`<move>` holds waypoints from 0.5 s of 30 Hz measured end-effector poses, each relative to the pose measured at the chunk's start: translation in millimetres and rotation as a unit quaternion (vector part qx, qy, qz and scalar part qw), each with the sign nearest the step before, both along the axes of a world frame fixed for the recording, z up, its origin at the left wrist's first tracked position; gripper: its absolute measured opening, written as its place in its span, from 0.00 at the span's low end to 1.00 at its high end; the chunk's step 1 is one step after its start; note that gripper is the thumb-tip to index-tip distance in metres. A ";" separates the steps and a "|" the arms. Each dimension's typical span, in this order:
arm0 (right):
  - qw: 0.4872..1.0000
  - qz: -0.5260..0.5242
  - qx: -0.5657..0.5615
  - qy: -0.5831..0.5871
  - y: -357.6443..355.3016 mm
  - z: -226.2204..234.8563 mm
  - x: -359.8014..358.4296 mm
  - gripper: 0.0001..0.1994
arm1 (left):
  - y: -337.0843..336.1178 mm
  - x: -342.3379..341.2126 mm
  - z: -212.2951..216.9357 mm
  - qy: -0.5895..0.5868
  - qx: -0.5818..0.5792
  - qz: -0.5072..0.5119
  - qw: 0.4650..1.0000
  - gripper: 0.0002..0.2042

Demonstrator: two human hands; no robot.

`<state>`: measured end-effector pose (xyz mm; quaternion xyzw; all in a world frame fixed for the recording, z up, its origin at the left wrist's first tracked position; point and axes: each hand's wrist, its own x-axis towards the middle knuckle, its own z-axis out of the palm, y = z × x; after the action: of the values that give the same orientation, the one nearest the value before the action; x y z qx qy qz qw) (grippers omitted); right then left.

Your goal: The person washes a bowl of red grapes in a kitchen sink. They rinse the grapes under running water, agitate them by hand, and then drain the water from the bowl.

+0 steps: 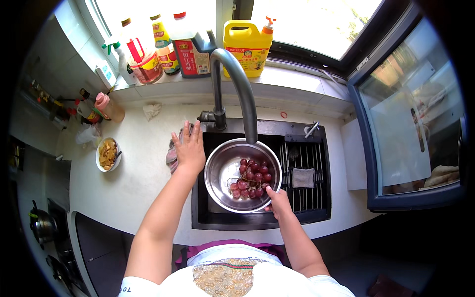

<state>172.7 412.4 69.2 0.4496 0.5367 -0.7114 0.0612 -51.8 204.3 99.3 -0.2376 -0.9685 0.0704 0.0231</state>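
A shiny steel bowl (217,173) is over the black sink (205,221), with a bunch of red grapes (251,179) inside it. My right hand (278,203) grips the bowl's rim at its near right, thumb over the edge and fingers underneath. To the left of the bowl, my left hand (189,148) has its fingers stretched out and holds nothing. It is near the base of the dark grey faucet (236,74), over a crumpled cloth (172,157). The faucet's spout ends above the bowl's far rim, and no water stream shows.
A drying rack (297,203) with a grey sponge (303,178) fills the sink's right side. On the white counter (128,203) stands a bowl of food pieces (108,154). Bottles and a yellow jug (246,47) line the sill. An open window pane (415,114) juts in at right.
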 end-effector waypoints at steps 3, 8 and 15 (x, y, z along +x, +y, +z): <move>1.000 -0.010 -0.014 0.004 -3.0 -0.8 1.0 0.13 | -8.3 -22.7 -6.3 -0.012 -0.103 0.028 0.994 0.29; 1.000 -0.002 -0.028 0.003 -3.5 -5.8 1.6 0.13 | -11.7 -16.2 4.7 -0.041 0.089 0.035 0.995 0.28; 0.999 -0.021 -0.038 0.007 -7.9 -8.4 1.0 0.12 | -14.1 87.5 -45.3 -0.223 0.630 0.252 0.700 0.34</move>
<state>173.7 404.5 60.8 0.4528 0.5002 -0.7357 0.0598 35.6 190.1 53.9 0.0768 -0.7871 -0.6082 -0.0683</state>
